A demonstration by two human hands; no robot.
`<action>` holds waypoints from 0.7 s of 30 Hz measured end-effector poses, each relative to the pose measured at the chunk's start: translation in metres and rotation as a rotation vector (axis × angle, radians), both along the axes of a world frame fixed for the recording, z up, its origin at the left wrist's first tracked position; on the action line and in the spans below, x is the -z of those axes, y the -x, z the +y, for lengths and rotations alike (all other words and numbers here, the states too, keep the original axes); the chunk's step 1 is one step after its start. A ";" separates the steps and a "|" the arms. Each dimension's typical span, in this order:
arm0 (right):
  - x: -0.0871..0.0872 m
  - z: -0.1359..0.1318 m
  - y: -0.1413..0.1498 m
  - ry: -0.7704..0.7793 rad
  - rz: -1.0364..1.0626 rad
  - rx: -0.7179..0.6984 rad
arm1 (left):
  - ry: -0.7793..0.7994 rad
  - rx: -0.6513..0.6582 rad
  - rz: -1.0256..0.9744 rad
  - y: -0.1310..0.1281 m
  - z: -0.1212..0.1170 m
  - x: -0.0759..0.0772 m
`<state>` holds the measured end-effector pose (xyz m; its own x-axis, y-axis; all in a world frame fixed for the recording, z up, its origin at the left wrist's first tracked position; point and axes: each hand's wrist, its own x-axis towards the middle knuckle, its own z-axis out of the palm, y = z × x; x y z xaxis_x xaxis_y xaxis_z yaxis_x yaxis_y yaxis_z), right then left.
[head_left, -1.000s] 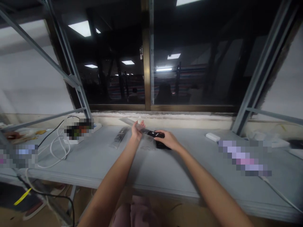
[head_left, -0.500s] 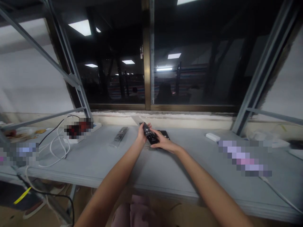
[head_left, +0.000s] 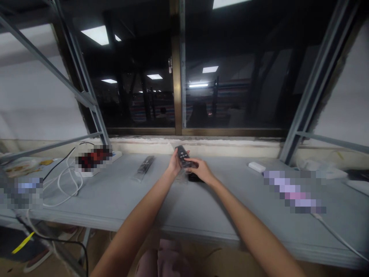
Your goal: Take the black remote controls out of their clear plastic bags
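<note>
A black remote control [head_left: 181,152] is held up over the middle of the desk, tilted, its buttons facing me. My left hand [head_left: 174,164] is closed around its left side. The fingers of my right hand [head_left: 201,169] are closed on its lower end and partly cover it. Something clear like plastic film shows about the remote, but its outline is blurred. Under my right hand a second black remote [head_left: 195,177] lies on the desk, mostly hidden. Off to the left rests another remote in a clear plastic sleeve [head_left: 145,166].
The grey desk [head_left: 121,200] runs below a dark window. White cables [head_left: 62,184] and a power strip [head_left: 117,156] lie at left. At right are a white adapter [head_left: 256,167], a blurred-out object [head_left: 291,190] with a cable, and plastic bags. Metal posts [head_left: 302,96] rise at both sides.
The held remote has turned more upright, and my right hand has shifted over its lower end. The clear film at its far end shows less. The view has shifted slightly.
</note>
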<state>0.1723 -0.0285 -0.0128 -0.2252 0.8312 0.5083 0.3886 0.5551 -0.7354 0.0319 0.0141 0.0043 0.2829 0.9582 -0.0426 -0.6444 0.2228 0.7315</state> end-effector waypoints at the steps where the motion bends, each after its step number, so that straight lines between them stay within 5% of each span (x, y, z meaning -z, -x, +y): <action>1: 0.001 -0.001 0.000 0.007 -0.033 -0.003 | 0.031 -0.041 -0.012 0.003 0.003 0.002; 6: 0.003 -0.005 -0.002 -0.005 -0.099 0.012 | 0.035 0.017 0.027 0.004 0.003 0.004; 12: -0.009 -0.012 -0.004 -0.042 -0.152 0.273 | -0.073 0.116 0.092 -0.011 -0.003 0.001; 21: -0.015 -0.022 -0.007 -0.094 -0.305 0.405 | -0.069 0.050 0.254 -0.004 0.012 0.009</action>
<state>0.1796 -0.0507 0.0023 -0.0448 0.8366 0.5459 0.7752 0.3739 -0.5093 0.0360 0.0258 -0.0047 0.3188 0.9463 -0.0534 -0.4275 0.1938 0.8830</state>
